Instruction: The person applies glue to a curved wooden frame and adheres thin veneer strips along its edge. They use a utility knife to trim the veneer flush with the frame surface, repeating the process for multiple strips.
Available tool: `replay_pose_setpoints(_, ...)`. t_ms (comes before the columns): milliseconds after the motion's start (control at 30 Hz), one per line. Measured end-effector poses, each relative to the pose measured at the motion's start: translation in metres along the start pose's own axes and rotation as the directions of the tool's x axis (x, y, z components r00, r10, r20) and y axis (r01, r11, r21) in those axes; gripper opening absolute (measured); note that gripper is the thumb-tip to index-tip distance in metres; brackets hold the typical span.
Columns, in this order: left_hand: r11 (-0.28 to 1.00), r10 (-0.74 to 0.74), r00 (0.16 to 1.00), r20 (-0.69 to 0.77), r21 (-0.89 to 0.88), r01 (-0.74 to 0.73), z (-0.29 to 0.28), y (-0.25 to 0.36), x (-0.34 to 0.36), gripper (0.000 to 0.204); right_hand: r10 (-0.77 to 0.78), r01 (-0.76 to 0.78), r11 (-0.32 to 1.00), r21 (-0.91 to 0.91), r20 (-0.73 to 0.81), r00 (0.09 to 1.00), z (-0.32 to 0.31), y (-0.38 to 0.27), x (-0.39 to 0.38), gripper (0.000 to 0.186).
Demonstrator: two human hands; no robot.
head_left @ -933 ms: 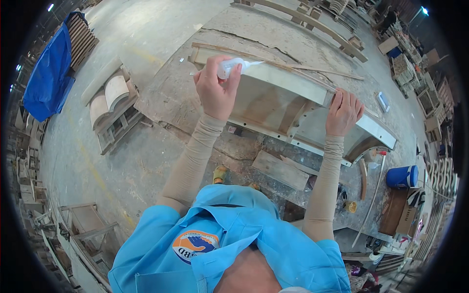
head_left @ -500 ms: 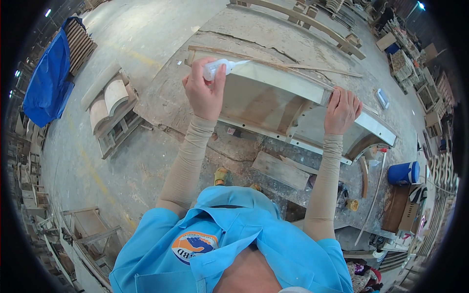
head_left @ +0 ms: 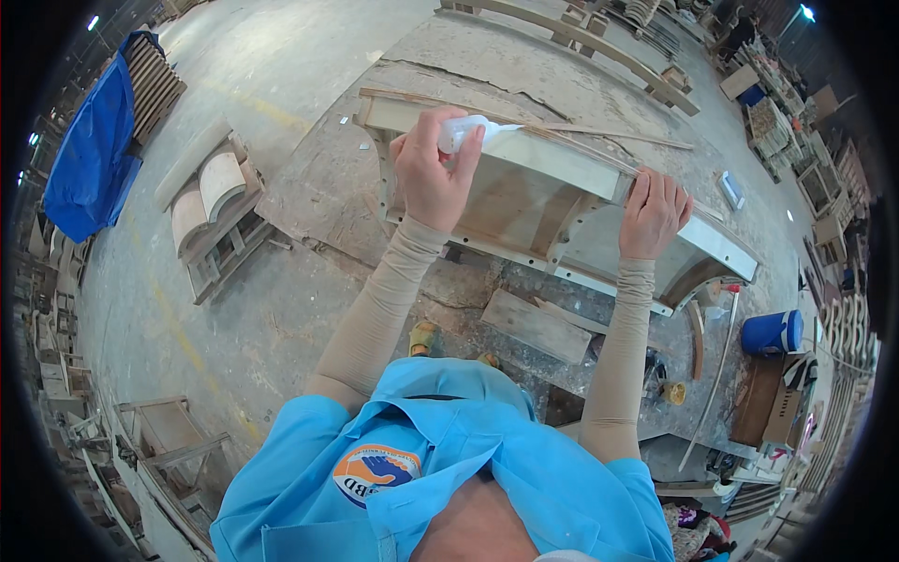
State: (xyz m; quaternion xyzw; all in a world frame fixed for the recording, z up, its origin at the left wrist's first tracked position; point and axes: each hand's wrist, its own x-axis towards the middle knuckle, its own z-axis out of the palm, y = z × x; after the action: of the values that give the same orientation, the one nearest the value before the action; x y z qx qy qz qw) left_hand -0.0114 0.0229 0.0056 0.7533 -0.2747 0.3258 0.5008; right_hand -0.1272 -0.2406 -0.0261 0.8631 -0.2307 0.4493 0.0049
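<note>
A small white squeeze bottle with a thin pointed nozzle (head_left: 461, 134) is gripped in my left hand (head_left: 435, 178). Its nozzle points right, at the top edge of a long pale wooden frame (head_left: 562, 162) with curved brackets inside. Along that edge runs a thin wooden strip (head_left: 599, 155). My right hand (head_left: 655, 214) has its fingers wrapped over the frame's edge and the strip, towards the right end. Whether the nozzle tip touches the wood, I cannot tell.
Beyond the frame a loose thin strip (head_left: 646, 138) and a white-and-blue packet (head_left: 731, 190) lie on the work surface. A blue bucket (head_left: 773, 332) stands at the right. Curved wooden pieces (head_left: 213, 201) are stacked at the left, near a blue tarp (head_left: 92, 155). Boards (head_left: 537, 326) lie near my feet.
My left hand has moved right along the frame's edge with the bottle, uncovering the frame's left end. My right hand has stayed in place.
</note>
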Motion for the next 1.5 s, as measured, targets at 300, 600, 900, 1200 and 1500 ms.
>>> replay_pose_setpoints(300,1.0,-0.025,0.995,-0.095,0.002,0.025,-0.022,-0.015,0.003,0.019,-0.011,0.011,1.0,0.009,-0.031,0.999,-0.002,-0.004,-0.002,0.021)
replay_pose_setpoints(600,0.991,0.098,0.991,-0.095,0.097,-0.089,-0.015,-0.018,0.0,0.021,-0.016,0.016,1.0,0.011,-0.026,1.0,-0.003,-0.002,-0.002,0.022)
replay_pose_setpoints(900,0.992,0.08,0.996,-0.05,0.101,-0.075,-0.014,-0.001,-0.006,0.021,-0.017,0.017,1.0,0.016,-0.023,1.0,-0.008,-0.003,-0.004,0.021)
replay_pose_setpoints(1200,0.992,-0.124,0.98,-0.156,-0.019,0.123,-0.034,-0.031,-0.005,0.023,-0.009,0.009,1.0,0.02,-0.002,1.0,-0.007,-0.003,-0.003,0.021)
replay_pose_setpoints(1500,0.999,-0.03,0.989,-0.143,0.032,0.035,-0.024,-0.019,-0.009,0.023,-0.024,0.024,1.0,0.01,-0.023,0.999,-0.006,0.0,-0.004,0.021)
